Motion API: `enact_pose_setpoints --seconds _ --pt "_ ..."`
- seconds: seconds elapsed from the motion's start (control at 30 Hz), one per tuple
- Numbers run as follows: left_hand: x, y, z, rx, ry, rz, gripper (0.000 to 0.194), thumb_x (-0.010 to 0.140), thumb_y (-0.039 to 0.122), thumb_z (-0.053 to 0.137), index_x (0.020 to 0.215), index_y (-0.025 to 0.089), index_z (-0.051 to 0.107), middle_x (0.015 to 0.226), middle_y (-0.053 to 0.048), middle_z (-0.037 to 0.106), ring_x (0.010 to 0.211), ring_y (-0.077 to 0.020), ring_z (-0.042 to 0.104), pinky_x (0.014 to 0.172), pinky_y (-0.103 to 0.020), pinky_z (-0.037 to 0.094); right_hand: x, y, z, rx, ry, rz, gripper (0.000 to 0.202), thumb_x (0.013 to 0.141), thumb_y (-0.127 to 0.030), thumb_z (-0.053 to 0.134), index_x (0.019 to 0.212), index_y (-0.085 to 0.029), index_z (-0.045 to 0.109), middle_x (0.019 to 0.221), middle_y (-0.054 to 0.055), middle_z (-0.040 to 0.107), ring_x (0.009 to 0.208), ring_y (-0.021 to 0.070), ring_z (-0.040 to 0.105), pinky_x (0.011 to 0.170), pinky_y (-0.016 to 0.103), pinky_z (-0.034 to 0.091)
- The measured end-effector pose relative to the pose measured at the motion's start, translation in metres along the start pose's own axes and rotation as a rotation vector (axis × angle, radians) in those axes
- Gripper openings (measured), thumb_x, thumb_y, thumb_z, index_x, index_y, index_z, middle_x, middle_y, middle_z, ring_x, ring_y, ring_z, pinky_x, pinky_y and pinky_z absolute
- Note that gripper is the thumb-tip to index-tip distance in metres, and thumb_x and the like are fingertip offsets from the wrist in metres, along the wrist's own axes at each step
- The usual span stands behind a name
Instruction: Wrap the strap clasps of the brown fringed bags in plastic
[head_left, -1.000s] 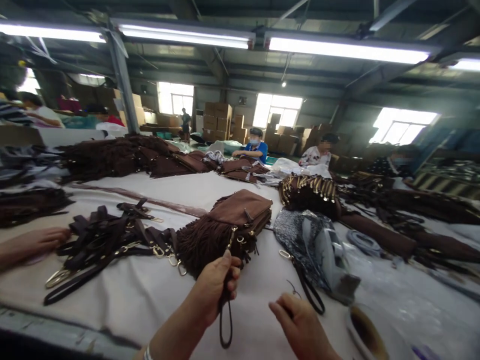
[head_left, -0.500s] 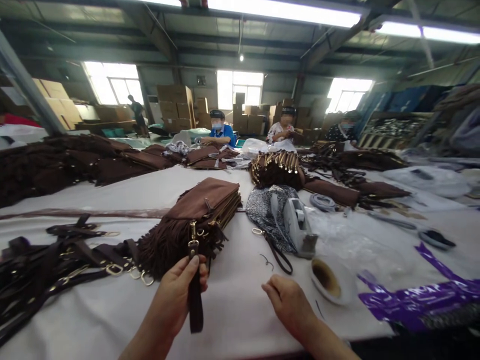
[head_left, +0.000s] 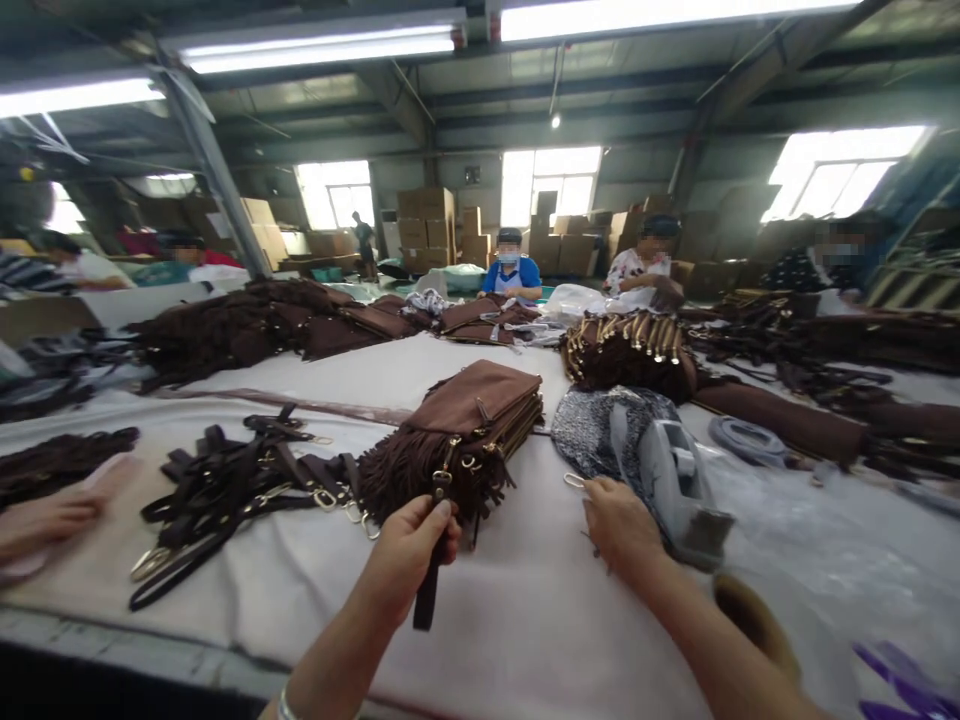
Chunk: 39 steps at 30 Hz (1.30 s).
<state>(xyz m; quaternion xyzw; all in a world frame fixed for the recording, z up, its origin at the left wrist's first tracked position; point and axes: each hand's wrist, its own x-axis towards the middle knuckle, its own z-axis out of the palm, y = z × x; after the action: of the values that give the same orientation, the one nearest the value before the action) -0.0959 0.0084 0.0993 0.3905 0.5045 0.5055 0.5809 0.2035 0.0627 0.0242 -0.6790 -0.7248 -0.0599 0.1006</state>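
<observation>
My left hand (head_left: 416, 550) pinches a dark brown wrist strap (head_left: 426, 600) just below its gold clasp, at the front of a stack of brown fringed pouches (head_left: 480, 395). The strap's loop hangs below my fingers. Right of the stack, my right hand (head_left: 619, 520) is over a second strap lying on the table, its fingers closed at the gold ring (head_left: 574, 480). Most of that second strap is hidden under the hand. More dark straps with gold clips lie in a heap (head_left: 217, 480) left of the stack.
A tape dispenser (head_left: 682, 490) stands beside a grey patterned cloth (head_left: 600, 430). Behind are more fringed pouches (head_left: 630, 350). A tape roll (head_left: 754, 620) is at the lower right. Another person's hand (head_left: 52, 525) reaches in at the far left. Several people sit across the table.
The view has turned left. My right hand has moved forward from the bare cloth onto the second strap by its ring. My left hand still holds its strap.
</observation>
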Motion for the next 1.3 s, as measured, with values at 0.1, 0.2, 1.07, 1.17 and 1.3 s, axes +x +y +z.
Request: enact_pose_setpoints --seconds 0.1,0.2,1.07,1.17,1.3 --pt "0.000 0.008 -0.013 0.095 0.027 0.068 0.032 0.073 0.045 0.071 0.074 0.016 0.059 0.064 -0.001 0.060 0.051 -0.0110 0.053 0.051 -0.023 0.043 0.025 -0.003 0.012 -0.104 -0.076 0.043 0.024 0.089 -0.008 0.046 0.089 -0.014 0.069 0.091 0.013 0.067 0.084 0.0226 0.062 0.071 0.032 0.037" --pt "0.006 0.023 -0.035 0.351 0.039 0.192 0.028 0.079 0.043 0.065 0.086 0.017 0.064 0.066 -0.002 0.063 0.055 -0.0147 0.057 0.053 -0.026 0.045 0.032 -0.004 0.019 -0.125 -0.071 0.031 0.029 0.087 -0.003 0.043 0.080 -0.012 0.071 0.087 0.016 0.068 0.083 0.0253 0.061 0.069 0.035 0.035" --pt "0.027 0.063 -0.046 0.771 0.147 0.810 0.033 0.086 0.031 0.057 0.115 0.020 0.068 0.102 -0.013 0.064 0.098 -0.0272 0.057 0.094 -0.037 0.041 -0.024 -0.113 -0.076 1.367 -0.299 0.072 0.038 0.086 -0.053 0.056 0.077 -0.016 0.060 0.051 -0.003 0.052 0.044 0.0093 0.044 0.043 0.021 0.031" --pt "-0.009 0.050 -0.021 0.510 -0.124 0.604 0.030 0.082 0.038 0.064 0.105 0.020 0.072 0.080 -0.008 0.066 0.068 -0.0191 0.057 0.067 -0.029 0.046 -0.028 -0.130 -0.086 1.179 -0.266 -0.063 0.035 0.091 -0.047 0.052 0.075 -0.017 0.060 0.051 -0.003 0.051 0.046 0.0104 0.046 0.047 0.022 0.036" --pt "-0.018 0.029 -0.005 0.340 -0.167 0.325 0.034 0.082 0.049 0.061 0.084 0.016 0.070 0.061 -0.004 0.062 0.050 -0.0129 0.052 0.049 -0.024 0.039 -0.035 -0.139 -0.090 0.818 0.036 -0.340 0.023 0.094 -0.033 0.048 0.087 -0.019 0.065 0.072 0.004 0.062 0.068 0.0167 0.059 0.065 0.027 0.048"
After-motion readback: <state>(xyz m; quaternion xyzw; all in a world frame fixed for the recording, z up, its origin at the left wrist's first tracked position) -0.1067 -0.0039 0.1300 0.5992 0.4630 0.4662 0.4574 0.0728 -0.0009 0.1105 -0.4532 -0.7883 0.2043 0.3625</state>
